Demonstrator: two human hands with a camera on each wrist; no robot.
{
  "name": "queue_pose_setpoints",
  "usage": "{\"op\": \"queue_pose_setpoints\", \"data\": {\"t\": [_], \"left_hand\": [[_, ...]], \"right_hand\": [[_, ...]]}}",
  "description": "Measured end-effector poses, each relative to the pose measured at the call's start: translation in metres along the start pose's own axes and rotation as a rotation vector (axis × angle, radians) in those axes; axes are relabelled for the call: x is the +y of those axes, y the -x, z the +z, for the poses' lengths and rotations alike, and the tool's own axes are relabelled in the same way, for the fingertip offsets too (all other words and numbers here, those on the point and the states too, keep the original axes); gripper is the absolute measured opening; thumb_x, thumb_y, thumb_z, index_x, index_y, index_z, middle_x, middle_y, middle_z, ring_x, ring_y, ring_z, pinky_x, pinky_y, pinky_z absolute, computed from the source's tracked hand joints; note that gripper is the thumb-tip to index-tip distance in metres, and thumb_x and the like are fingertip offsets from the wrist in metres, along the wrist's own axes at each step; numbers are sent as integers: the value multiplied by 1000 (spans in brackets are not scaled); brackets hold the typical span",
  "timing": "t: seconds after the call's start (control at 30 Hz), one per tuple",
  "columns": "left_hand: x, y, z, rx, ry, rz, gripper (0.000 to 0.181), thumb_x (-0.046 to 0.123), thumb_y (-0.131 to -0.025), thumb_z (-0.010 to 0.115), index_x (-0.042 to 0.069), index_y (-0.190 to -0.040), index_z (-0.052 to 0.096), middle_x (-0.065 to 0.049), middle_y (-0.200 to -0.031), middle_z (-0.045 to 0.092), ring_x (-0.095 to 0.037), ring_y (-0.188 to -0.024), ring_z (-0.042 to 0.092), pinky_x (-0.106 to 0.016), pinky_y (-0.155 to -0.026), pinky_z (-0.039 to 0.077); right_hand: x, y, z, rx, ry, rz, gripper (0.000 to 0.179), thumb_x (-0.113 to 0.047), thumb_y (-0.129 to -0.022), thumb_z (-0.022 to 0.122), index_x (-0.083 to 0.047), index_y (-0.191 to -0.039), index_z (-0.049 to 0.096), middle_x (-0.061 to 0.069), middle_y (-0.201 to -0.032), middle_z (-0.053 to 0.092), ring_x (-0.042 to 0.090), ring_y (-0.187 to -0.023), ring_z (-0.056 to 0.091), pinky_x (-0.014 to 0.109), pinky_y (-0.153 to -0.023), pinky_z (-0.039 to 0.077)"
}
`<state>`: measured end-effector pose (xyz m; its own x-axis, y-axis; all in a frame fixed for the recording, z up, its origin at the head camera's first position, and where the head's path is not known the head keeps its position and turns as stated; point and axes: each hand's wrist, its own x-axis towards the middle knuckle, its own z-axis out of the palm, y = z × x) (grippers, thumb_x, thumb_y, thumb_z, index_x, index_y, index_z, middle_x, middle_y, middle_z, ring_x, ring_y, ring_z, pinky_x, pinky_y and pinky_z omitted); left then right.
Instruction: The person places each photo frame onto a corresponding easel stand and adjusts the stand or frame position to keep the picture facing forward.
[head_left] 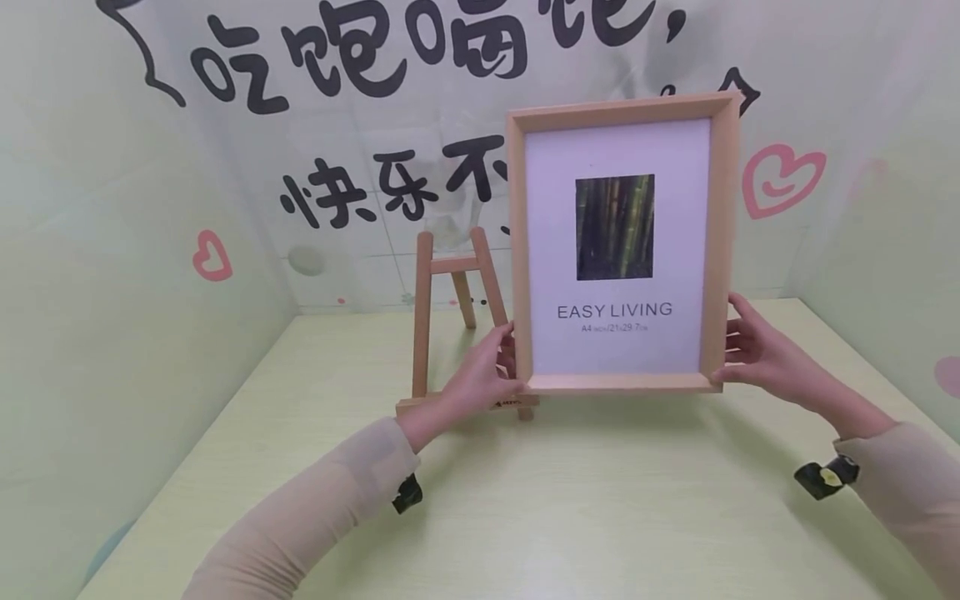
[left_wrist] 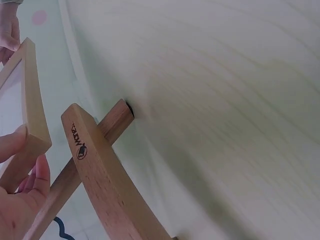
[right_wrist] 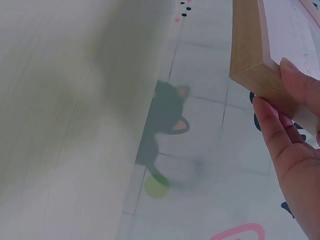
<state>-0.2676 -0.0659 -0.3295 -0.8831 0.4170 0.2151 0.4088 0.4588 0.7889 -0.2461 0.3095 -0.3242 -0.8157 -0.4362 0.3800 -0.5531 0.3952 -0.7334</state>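
Observation:
A light wooden picture frame (head_left: 716, 250) is held upright above the table, its front facing me. Inside it is a white sheet with a small bamboo picture and the words "EASY LIVING". My left hand (head_left: 480, 367) grips its lower left corner, thumb in front and fingers behind, as the left wrist view also shows. My right hand (head_left: 772, 358) grips the lower right side in the same way. Left of the frame stands a small wooden easel (head_left: 423, 317); the left hand and forearm cover part of its ledge (left_wrist: 100, 165), which bears a printed logo.
The pale wood-grain table (head_left: 585, 500) spreads beneath both arms. Behind it hangs a light wall sheet (head_left: 360, 283) with large black characters and pink hearts. The easel's rear leg (head_left: 463, 300) reaches back toward that sheet.

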Motion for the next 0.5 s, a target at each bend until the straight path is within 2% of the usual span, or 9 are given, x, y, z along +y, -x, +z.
{"op": "queue_pose_setpoints", "data": {"t": [0.3,0.5], "left_hand": [[-7,6,-12,35,17,16,84,-9,-70,72,1,-140,27,-12,-115,49,-21,-92,58,-24,-74,54],[-11,9,-20,56,-6,23,84,-8,-70,72,2,-140,27,-12,-116,50,-22,-93,58,-26,-74,54]], "right_hand": [[-3,-12,8,-9,-7,-2,103,10,-74,67,-11,-147,-2,-7,-110,44,-5,-93,54,10,-77,48],[-6,-19,15,-2,-16,-19,103,12,-74,67,-10,-147,-1,8,-113,44,-4,-93,54,10,-78,48]]}}
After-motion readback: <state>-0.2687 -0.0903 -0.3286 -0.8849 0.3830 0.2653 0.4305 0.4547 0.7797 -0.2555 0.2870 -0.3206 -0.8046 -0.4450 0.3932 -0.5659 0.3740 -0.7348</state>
